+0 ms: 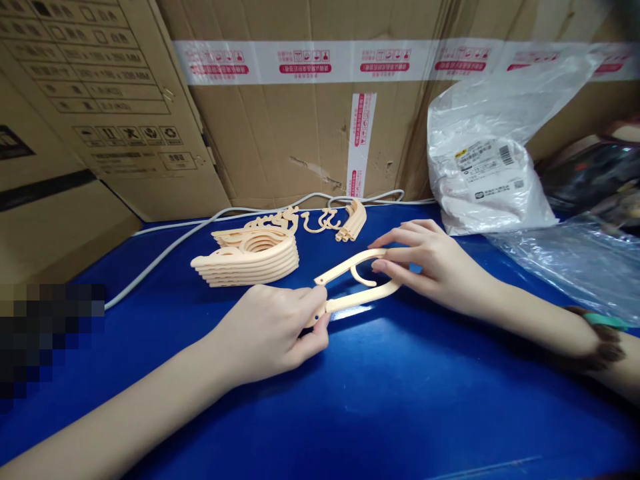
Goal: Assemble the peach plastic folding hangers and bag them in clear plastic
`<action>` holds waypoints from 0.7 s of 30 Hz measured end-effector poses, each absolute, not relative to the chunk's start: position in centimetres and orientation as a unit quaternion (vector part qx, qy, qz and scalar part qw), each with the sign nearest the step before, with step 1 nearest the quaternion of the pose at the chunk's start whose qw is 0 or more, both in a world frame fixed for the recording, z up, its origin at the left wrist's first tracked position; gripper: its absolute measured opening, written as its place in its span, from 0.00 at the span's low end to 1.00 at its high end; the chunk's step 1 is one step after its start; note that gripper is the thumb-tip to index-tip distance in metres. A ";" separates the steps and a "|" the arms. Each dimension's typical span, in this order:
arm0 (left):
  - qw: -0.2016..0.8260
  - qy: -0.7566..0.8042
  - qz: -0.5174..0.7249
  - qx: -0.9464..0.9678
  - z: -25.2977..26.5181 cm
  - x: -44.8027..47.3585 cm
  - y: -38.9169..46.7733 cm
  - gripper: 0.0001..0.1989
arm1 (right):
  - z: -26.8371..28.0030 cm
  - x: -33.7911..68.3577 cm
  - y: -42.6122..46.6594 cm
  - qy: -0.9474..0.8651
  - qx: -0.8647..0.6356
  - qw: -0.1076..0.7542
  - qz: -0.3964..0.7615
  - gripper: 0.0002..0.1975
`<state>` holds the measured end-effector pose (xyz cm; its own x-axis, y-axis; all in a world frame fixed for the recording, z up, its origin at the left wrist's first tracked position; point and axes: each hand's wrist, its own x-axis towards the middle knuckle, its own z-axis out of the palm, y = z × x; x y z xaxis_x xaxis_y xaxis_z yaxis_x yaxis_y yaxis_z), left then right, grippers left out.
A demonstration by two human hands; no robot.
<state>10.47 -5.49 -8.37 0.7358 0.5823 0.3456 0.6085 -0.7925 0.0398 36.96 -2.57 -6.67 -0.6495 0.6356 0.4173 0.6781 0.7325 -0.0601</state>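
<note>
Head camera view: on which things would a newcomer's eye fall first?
A newcomer would probably first notice the cream hanger, held between the left hand and the right hand near the picture's middle, against the vivid blue tabletop. Next comes the stack of cream pieces beyond the left hand, then the crumpled white plastic bag at the back right.

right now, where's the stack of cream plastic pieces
In the head view, the stack sits left of centre on the blue table, just beyond the left hand and left of the smaller curved pieces.
</note>
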 end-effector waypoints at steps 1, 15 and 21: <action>0.037 -0.318 -0.171 -0.932 -8.4 10.5 -5.5 0.09 | -6.7 36.9 -2.5 -0.912 -0.356 0.200 -0.045 0.14; -0.067 -0.270 -0.110 -0.954 -7.4 10.9 -5.8 0.07 | -7.2 37.1 -2.0 -0.933 -0.331 0.118 -0.081 0.18; -0.067 -0.240 -0.090 -0.964 -7.3 11.1 -5.9 0.07 | -7.2 37.2 -1.9 -0.925 -0.351 0.115 -0.095 0.16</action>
